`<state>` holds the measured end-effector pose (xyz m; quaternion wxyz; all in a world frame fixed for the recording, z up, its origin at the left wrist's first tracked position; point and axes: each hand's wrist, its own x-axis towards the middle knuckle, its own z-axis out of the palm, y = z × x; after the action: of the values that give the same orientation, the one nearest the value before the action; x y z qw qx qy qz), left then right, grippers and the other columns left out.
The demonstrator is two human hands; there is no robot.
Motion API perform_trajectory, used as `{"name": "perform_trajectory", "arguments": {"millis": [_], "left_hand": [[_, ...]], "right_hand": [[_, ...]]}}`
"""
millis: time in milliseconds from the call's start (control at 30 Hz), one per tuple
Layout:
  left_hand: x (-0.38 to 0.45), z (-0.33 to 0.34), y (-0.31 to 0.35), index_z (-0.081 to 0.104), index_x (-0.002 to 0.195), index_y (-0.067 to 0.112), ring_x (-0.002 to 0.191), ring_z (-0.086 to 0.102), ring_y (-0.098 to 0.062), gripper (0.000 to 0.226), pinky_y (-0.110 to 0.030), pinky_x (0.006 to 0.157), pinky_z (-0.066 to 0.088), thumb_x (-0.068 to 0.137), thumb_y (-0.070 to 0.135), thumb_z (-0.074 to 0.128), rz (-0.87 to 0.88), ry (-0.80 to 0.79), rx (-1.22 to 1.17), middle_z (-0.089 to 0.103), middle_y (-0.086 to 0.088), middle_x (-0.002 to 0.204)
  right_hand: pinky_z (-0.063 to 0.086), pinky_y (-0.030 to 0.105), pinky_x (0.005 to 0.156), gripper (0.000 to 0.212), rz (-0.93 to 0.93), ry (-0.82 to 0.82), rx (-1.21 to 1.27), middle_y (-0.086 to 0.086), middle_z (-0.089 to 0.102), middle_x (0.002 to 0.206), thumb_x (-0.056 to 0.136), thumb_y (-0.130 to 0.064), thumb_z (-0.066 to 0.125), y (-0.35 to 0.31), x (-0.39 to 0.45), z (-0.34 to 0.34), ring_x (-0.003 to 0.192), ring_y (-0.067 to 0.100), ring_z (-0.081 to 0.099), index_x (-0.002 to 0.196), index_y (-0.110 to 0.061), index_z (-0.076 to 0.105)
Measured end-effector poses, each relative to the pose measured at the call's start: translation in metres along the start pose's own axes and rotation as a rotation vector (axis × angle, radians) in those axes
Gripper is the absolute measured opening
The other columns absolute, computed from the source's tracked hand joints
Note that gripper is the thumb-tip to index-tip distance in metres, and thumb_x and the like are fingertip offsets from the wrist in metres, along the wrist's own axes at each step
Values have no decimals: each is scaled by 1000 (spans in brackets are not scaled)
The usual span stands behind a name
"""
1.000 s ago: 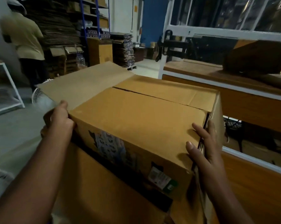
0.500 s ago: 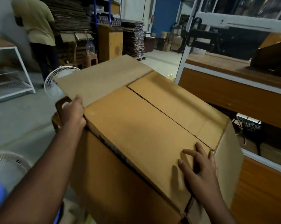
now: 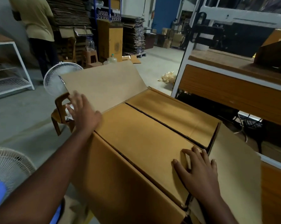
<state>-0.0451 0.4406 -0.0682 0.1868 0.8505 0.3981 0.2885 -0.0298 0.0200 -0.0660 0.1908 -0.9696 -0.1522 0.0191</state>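
A large brown cardboard box fills the middle of the view, its two long top flaps folded down with a dark slit between them. One end flap sticks out flat at the far left, and another end flap hangs open at the right. My left hand reaches over the left corner of the box with fingers spread, blurred, near the left flap's base. My right hand lies flat on the near top flap at its right end, fingers straight.
A wooden stool stands behind the box's left corner. Two white fans stand on the floor at left. A wood-and-white workbench runs along the right. A person stands at the back left by stacked cardboard.
The box has been tipped upright so its top faces me. My left hand has let go of the box's corner edge and opened. My right hand has slid flat onto the top flap.
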Motion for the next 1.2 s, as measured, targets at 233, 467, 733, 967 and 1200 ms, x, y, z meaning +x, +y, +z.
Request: {"name": "perform_trajectory", "arguments": {"millis": [233,467,733,967,1200], "left_hand": [[-2,13,-8,41,156,21,160,4,-24,64,-45,129,6,104,59,32,450,-378,295,11,-4,173],[-11,10,-12,62,138,25,153,30,-27,56,-56,122,27,100,59,39,233,-205,-20,45,-1,160],[-65,10,-12,44,151,21,157,14,-27,64,-62,124,14,99,57,39,-58,-1,-356,19,-6,171],[-56,-33,-8,52,141,32,140,46,-38,51,-52,119,31,106,59,27,-329,-15,-740,53,-18,147],[-92,-35,2,47,152,27,141,46,-35,82,-55,120,30,96,79,17,-435,-91,-727,49,-13,155]], "right_hand": [[2,56,129,84,-17,-78,-173,-2,27,174,95,-84,31,-10,30,-9,161,24,21,164,-36,27],[37,48,105,81,14,-8,-176,1,68,131,86,-87,50,-34,73,-33,119,26,62,142,-29,54],[58,47,82,69,-210,242,-3,-8,60,118,81,-68,73,-66,25,-97,99,12,55,139,-35,57],[57,25,73,52,-495,68,-65,-30,52,100,88,-55,49,-108,-39,-157,80,-3,56,139,-61,48],[54,25,73,51,-623,110,-20,-16,71,112,89,-42,47,-94,-57,-160,85,1,54,136,-59,35]]}}
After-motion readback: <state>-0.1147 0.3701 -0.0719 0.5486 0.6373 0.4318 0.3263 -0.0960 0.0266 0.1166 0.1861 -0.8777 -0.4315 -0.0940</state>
